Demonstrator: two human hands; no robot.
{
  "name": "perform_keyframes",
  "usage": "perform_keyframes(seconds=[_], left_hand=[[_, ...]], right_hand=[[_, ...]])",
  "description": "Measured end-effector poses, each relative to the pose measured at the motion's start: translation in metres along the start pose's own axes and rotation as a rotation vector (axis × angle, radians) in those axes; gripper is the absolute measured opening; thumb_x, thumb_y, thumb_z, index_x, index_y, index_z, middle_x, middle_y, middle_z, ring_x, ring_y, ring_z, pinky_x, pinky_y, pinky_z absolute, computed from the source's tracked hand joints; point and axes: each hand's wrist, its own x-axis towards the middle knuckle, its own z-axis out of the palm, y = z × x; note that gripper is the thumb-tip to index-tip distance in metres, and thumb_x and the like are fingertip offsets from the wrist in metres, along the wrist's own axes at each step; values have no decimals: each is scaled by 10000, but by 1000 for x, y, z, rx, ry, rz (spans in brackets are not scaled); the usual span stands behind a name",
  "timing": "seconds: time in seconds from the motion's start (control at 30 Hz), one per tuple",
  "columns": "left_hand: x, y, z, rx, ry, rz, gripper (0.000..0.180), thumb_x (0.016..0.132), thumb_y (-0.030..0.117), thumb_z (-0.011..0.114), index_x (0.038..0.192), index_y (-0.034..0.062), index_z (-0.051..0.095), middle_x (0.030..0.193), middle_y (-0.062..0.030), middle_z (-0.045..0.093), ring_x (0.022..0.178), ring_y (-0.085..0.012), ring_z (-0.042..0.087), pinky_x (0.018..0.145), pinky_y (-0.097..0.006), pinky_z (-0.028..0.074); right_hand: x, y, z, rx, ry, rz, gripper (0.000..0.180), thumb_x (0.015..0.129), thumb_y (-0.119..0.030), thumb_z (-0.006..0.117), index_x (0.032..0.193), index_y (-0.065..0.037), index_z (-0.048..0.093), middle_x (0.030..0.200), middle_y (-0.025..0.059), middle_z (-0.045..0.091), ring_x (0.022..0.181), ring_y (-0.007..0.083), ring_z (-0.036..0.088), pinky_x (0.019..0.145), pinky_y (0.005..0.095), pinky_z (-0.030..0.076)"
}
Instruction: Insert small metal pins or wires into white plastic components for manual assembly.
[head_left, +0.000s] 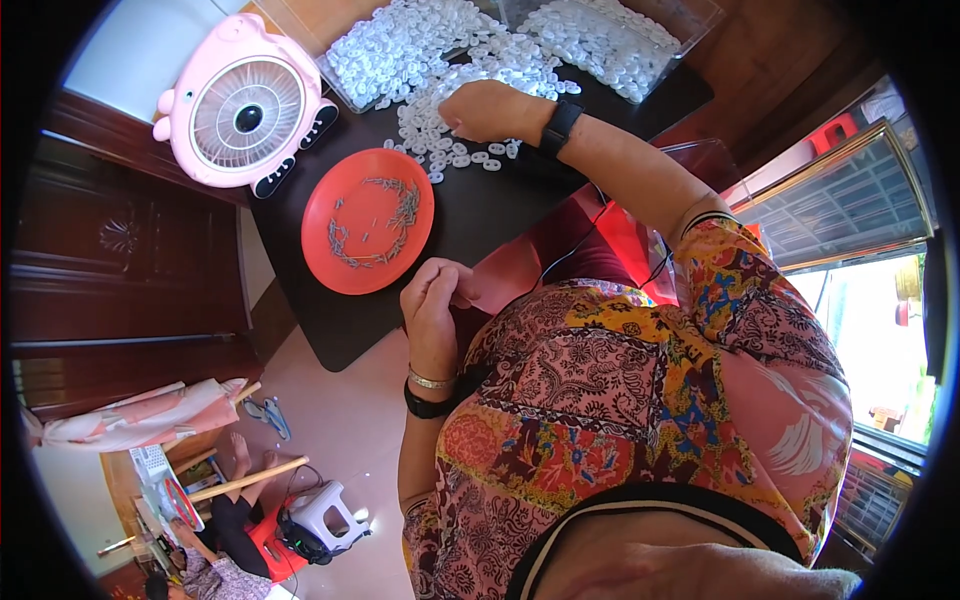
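A heap of small clear plastic oval pieces [430, 120], each with what look like two holes, is spread over the black table [480, 215]. Above the near part of the heap, my right hand [490, 112] bends down with its fingers curled in; whatever they hold is hidden. My left hand [432, 300] is beside the table's near edge, below the red plate [325, 215]. Its fingers are folded closed, and I cannot see what is between them. Small grey metal screws or pins [402, 210] lie in a loose ring on the plate.
Clear bins [655, 75] of the same pieces stand at the back. A pink animal-shaped fan [245, 115] stands left of the plate. At lower left, another person [235, 540] sits near a red-and-grey stool [325, 525]. Dark cables [570, 250] hang by my lap.
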Motion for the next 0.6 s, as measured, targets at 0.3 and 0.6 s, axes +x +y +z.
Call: perform_keyframes(seconds=[0.3, 0.6], left_hand=[[8, 1, -3, 16, 12, 30, 223, 915, 137, 462, 800, -3, 592, 691, -29, 569, 629, -98, 526, 588, -230, 407], [21, 14, 3, 29, 23, 94, 221, 933, 171, 456, 871, -1, 579, 700, -35, 559, 626, -111, 548, 563, -220, 413]], right_hand=[[-39, -18, -35, 1002, -12, 17, 156, 846, -175, 648, 920, -38, 636, 765, 5, 634, 717, 97, 590, 639, 256, 466], [-79, -89, -36, 1522, -161, 105, 147, 876, -184, 655, 896, -38, 648, 765, -20, 634, 708, 36, 585, 632, 182, 452]])
